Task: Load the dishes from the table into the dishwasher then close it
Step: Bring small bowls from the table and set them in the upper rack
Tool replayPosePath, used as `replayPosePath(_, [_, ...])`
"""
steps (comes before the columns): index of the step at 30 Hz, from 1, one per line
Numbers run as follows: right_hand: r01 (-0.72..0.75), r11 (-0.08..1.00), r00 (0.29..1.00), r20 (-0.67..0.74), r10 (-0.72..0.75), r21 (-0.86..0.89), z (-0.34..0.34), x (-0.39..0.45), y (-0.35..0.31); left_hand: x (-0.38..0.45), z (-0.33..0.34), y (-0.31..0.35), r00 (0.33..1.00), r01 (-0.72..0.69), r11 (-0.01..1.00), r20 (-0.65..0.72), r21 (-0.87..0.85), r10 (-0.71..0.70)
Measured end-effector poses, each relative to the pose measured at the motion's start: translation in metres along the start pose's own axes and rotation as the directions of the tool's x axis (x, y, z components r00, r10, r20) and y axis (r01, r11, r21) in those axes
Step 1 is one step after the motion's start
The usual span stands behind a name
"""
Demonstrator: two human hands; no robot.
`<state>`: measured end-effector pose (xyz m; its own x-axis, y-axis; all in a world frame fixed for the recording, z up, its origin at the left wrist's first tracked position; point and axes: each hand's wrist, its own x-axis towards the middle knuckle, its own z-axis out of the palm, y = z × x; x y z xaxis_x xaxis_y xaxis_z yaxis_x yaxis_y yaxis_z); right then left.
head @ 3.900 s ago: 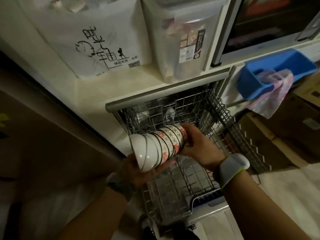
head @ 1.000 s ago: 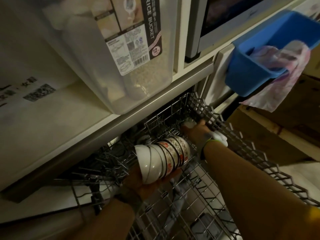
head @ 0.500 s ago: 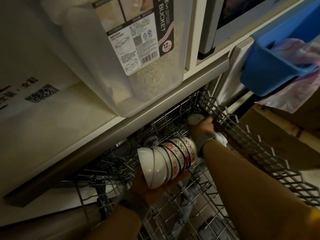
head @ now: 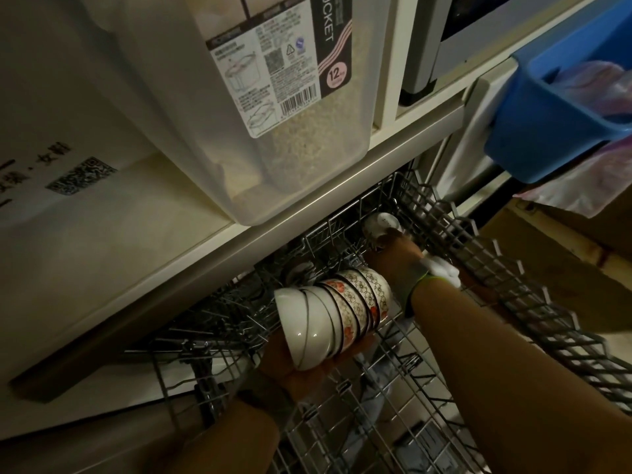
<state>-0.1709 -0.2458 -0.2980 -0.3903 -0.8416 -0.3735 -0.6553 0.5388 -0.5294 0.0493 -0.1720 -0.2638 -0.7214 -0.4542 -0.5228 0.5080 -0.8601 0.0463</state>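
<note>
A stack of nested bowls (head: pixel 330 316), white ones and flower-patterned ones, lies on its side over the pulled-out wire dishwasher rack (head: pixel 478 278). My left hand (head: pixel 294 366) holds the stack from below. My right hand (head: pixel 396 249) reaches into the rack's far right corner and grips a single white bowl (head: pixel 379 222) there. A white band sits on my right wrist. Another white dish (head: pixel 301 270) stands deeper in the rack, partly hidden by the wires.
A clear rice bucket (head: pixel 273 131) stands on the counter ledge right above the rack. A blue plastic bin (head: pixel 561 107) with a plastic bag hangs at the upper right. An oven front (head: pixel 478 39) is behind it. Cardboard boxes lie at the right.
My right hand left the stack and carried one bowl deep into the rack's far right corner. The view has dropped closer to the rack. My left hand still holds the stack.
</note>
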Motion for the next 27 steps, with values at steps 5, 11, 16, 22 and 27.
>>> replayPosePath(5, [0.010,0.994,1.000,0.024,-0.012,0.107,-0.022,-0.014,-0.008,0.002,0.002,-0.002,0.992,-0.059,0.994,-0.106,0.093,0.068])
replayPosePath(11, [-0.172,0.448,0.980,0.198,-0.011,0.877,-0.064,-0.101,0.011,0.012,0.009,-0.016,0.985,-0.048,0.998,0.169,0.036,0.041])
replayPosePath(16, [-0.218,0.349,0.921,0.311,-0.236,0.911,-0.062,-0.125,0.037,0.031,0.012,-0.022,0.971,0.007,0.999,0.238,0.049,-0.018])
replayPosePath(22, [-0.190,0.308,0.944,0.260,-0.204,0.932,-0.071,-0.118,0.043,0.044,0.020,-0.031,0.968,0.031,0.999,0.250,-0.003,-0.030])
replayPosePath(27, [-0.121,0.299,0.989,0.141,-0.049,0.947,-0.072,-0.112,0.038,0.054,0.024,-0.031,0.939,0.041,0.999,0.343,-0.006,-0.036])
